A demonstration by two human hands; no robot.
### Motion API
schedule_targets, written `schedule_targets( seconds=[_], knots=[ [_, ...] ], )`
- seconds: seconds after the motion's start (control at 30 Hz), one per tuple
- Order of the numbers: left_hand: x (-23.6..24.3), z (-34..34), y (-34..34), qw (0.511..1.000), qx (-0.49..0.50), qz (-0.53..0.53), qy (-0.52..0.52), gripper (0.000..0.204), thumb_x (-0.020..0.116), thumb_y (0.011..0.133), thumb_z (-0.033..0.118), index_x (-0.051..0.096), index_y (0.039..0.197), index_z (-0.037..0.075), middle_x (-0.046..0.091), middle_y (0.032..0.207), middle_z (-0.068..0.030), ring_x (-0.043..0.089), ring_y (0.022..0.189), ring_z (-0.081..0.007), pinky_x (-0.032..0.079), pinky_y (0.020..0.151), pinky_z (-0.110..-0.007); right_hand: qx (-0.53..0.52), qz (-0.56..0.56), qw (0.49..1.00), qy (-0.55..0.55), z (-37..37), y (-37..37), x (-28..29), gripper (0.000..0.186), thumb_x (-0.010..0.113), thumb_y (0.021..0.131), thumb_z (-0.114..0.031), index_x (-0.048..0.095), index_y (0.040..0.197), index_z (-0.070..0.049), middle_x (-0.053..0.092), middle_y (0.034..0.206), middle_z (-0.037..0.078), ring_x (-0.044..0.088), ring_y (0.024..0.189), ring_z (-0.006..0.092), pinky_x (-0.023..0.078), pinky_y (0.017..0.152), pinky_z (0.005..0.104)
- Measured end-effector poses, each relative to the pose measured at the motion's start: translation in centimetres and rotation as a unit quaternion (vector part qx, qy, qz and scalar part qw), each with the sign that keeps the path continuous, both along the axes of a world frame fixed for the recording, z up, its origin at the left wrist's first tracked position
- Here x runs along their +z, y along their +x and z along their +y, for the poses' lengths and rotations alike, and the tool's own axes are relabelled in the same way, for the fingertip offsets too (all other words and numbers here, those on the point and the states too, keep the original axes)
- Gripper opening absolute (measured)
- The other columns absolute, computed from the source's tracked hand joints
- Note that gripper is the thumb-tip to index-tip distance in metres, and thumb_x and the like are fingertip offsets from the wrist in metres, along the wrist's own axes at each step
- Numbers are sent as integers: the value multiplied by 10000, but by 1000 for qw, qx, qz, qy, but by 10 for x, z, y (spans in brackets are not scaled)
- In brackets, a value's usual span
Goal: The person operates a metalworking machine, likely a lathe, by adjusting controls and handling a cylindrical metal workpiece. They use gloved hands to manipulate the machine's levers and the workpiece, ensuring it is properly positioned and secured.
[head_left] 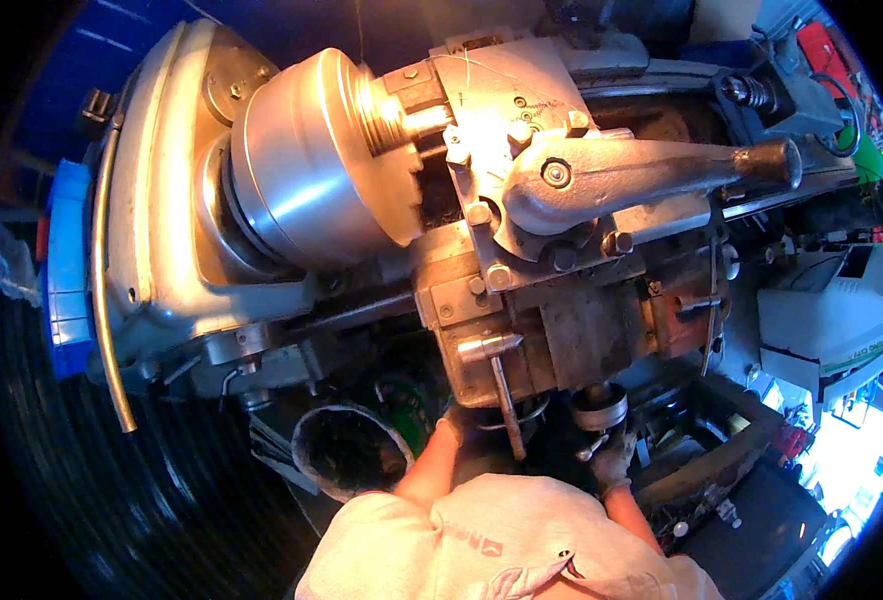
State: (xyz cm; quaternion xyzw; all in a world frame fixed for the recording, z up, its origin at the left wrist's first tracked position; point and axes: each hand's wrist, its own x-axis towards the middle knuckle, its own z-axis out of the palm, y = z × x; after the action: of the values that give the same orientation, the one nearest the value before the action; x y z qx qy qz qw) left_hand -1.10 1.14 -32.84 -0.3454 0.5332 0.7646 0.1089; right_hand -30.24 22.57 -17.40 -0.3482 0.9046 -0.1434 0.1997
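Note:
A lathe's large steel chuck (301, 170) fills the upper left; its blurred jaws suggest spinning. A bright round workpiece (383, 115) sticks out of it, close to the tool post (476, 150) with its long clamping lever (641, 168). My left hand (450, 426), in a light glove, reaches under the carriage's left front, beside a dark handwheel (529, 412); its fingers are hidden. My gloved right hand (614, 462) is closed at the small crank handle (591, 450) of the cross-slide handwheel (601, 410).
A lever (507, 400) points down from the carriage between my hands. At lower left stands a round bucket (351, 450). A brass-coloured rod (109, 290) and blue bin (69, 265) flank the headstock. An open metal box frame (711, 440) lies to my right.

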Motion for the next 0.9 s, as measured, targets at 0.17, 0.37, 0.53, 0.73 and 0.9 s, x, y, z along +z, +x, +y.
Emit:
schedule_targets(
  seconds=[0.17,0.37,0.53,0.73,0.9],
  knots=[
    [11,17,-1,994,106,7,32,571,401,979,501,499,1427,160,495,1474,-72,454,1324,-317,345,1128,-533,-9,-28,999,-37,-22,7,38,1065,905,556,-306,394,1437,7,423,1425,265,369,1320,480,299,1125,525],
    [-51,51,24,966,231,-48,107,579,401,978,502,489,1440,165,481,1490,-76,432,1348,-314,318,1155,-502,-9,-149,987,-64,-8,4,28,756,805,753,-310,476,1358,2,516,1340,235,473,1227,420,366,1057,483],
    [19,32,-12,899,-155,-177,-369,594,444,954,489,498,1432,142,446,1522,-105,405,1390,-296,292,1177,-422,-139,-335,914,-180,-37,0,34,341,654,924,-215,617,1185,0,665,1086,136,604,993,259,471,862,360],
    [106,3,-54,876,-183,-160,-416,517,514,949,395,541,1408,158,513,1482,-51,449,1382,-245,342,1147,-342,-118,-409,876,-228,15,-1,-24,231,613,938,-70,643,1160,-14,663,1089,51,585,996,179,475,857,332],
    [106,4,-60,879,-204,-214,-375,519,479,965,414,533,1418,166,499,1494,-54,438,1389,-247,330,1154,-352,-117,-345,901,-233,30,7,-41,235,615,934,-43,648,1164,-17,664,1107,53,591,1001,180,472,873,330]
  ],
)
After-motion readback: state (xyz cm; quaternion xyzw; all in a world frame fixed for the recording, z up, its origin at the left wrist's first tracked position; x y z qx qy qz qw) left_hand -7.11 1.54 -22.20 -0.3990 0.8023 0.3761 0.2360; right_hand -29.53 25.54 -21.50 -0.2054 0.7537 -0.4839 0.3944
